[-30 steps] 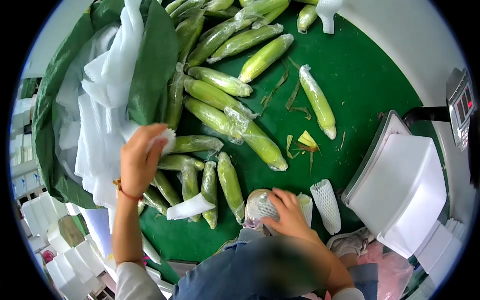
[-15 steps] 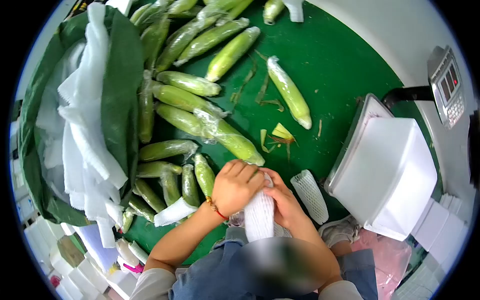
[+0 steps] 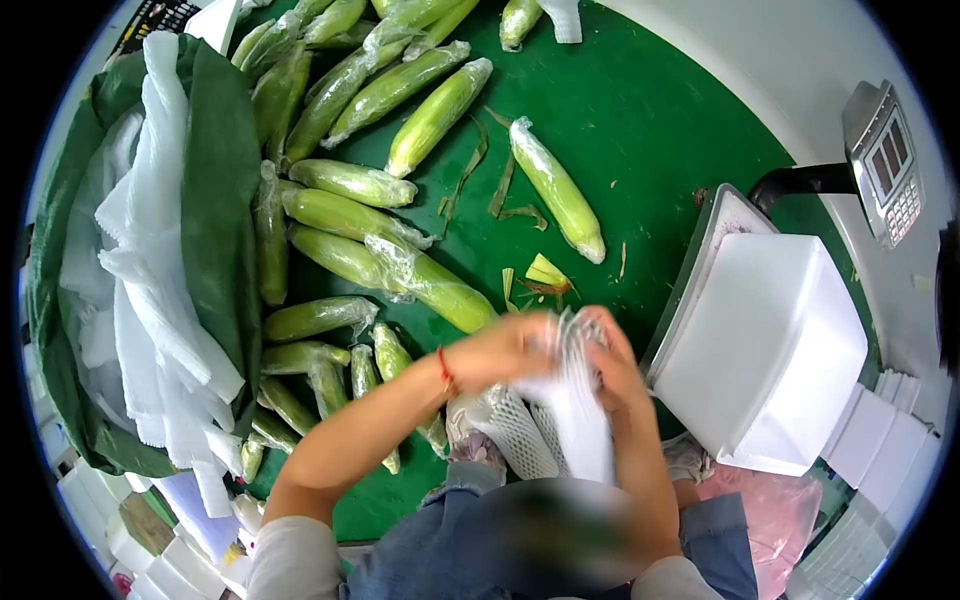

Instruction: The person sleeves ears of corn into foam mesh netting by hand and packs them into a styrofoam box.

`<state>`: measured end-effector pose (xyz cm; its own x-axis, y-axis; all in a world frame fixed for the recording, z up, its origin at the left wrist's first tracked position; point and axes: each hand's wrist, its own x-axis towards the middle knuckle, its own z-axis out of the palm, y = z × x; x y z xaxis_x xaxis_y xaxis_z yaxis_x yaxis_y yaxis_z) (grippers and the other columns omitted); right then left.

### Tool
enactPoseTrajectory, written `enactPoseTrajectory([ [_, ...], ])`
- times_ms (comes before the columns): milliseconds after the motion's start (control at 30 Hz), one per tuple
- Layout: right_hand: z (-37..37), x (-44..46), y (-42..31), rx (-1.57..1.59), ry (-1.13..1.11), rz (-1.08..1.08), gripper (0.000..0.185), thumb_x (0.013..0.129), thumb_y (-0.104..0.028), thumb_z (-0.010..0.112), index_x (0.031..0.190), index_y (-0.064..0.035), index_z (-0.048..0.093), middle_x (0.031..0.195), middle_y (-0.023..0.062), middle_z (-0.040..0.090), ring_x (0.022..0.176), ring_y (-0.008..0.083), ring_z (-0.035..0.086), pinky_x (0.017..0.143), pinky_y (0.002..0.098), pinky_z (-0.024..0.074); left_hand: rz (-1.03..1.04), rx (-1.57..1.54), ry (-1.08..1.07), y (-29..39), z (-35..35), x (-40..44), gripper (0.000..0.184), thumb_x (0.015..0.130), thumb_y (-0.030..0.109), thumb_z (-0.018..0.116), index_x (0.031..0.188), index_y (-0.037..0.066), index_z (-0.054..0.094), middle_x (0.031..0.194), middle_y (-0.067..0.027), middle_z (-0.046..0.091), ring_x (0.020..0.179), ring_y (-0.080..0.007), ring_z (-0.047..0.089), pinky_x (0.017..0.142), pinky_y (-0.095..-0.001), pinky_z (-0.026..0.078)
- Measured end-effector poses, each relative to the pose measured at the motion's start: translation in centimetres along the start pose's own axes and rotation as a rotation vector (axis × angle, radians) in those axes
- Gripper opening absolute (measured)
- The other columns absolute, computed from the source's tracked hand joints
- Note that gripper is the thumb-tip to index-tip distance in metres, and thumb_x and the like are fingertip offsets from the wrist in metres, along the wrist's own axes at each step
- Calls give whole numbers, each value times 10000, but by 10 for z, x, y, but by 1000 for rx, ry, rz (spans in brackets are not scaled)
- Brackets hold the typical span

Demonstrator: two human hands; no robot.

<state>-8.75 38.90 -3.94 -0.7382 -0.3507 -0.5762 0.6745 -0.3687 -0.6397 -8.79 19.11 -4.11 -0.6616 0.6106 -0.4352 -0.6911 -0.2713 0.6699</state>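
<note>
A white foam net sleeve [image 3: 585, 425] hangs upright between my hands, its upper end blurred by motion. My right hand [image 3: 618, 372] is closed around its upper right side. My left hand [image 3: 508, 350], smeared by movement, grips the sleeve's upper left edge. Whether anything is inside the sleeve I cannot tell. Below my left hand, another foam net sleeve [image 3: 516, 432] lies close to my lap. Just beyond my left hand, a film-wrapped corn cob [image 3: 445, 292] in green husk rests on the green table [image 3: 640, 110].
Several wrapped corn cobs [image 3: 345, 182] spread across the left and back; one cob [image 3: 558, 190] lies apart. Husk scraps [image 3: 545, 272] sit beyond my hands. On the left stands a green bag [image 3: 215, 220] of white foam sleeves [image 3: 160, 260]. A scale [image 3: 880, 165] carries a white tub [image 3: 765, 340] on the right.
My hands have shifted right and moved apart around the upper sleeve. The white foam piece by the lower-left cobs is gone from there. Foam netting now shows below my left hand.
</note>
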Motion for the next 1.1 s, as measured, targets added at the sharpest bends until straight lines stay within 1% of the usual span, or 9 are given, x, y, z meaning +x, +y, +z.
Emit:
enactPoseTrajectory([
  [67,-40,42,12,-843,163,-392,419,768,-30,642,1163,-31,503,1017,114,618,953,236,600,842,340,467,408,682,601,24,-31,45,84,790,17,561,853,54,519,700,-72,554,644,-175,557,588,-339,463],
  [133,-31,82,-15,-1158,442,-567,480,775,-51,631,1230,-19,479,1106,221,596,1064,388,564,895,384,447,580,962,744,34,-58,89,351,789,23,525,1127,116,527,788,-216,592,756,-416,580,692,-449,485],
  [267,-13,117,-14,-649,308,-259,341,885,-122,517,1188,36,534,1121,152,625,1003,241,597,851,338,456,314,920,585,35,-69,111,610,859,118,481,1434,237,313,958,-271,604,862,-442,577,832,-462,468],
  [467,5,54,13,148,375,-196,276,911,-156,541,1161,-39,542,968,54,597,917,163,570,842,314,470,218,413,426,26,15,-1,385,960,232,390,1103,-81,561,1043,-223,636,980,-253,602,885,-348,451],
  [533,20,38,20,151,388,-250,283,903,-135,582,1163,-56,505,1080,64,550,1012,175,533,921,323,445,-205,270,500,30,18,-2,407,984,251,388,1157,-89,530,1065,-159,623,971,-170,572,872,-305,450],
  [767,-20,77,25,355,376,-35,227,824,-206,599,1002,-74,551,964,120,593,865,257,593,788,393,512,116,-389,407,4,36,17,429,991,333,432,1178,-39,539,1093,-143,615,917,-190,593,788,-288,464],
  [967,-15,112,49,197,342,-325,108,892,-98,541,890,-25,620,847,36,636,758,116,592,704,240,490,530,951,908,-27,-33,75,342,957,310,479,940,15,650,882,-243,611,732,-385,572,630,-441,457],
  [1067,-1,94,31,568,118,-219,100,882,-118,568,871,-27,606,832,26,623,741,94,576,666,229,470,631,891,804,-21,-30,66,373,977,324,457,992,9,656,975,-153,630,823,-273,601,708,-380,460],
  [1100,3,84,13,274,92,-140,151,890,-163,569,840,-26,604,794,19,617,730,101,576,679,219,464,270,164,504,-12,-18,49,382,994,307,435,975,-9,650,920,-66,630,776,-160,569,708,-306,454],
])
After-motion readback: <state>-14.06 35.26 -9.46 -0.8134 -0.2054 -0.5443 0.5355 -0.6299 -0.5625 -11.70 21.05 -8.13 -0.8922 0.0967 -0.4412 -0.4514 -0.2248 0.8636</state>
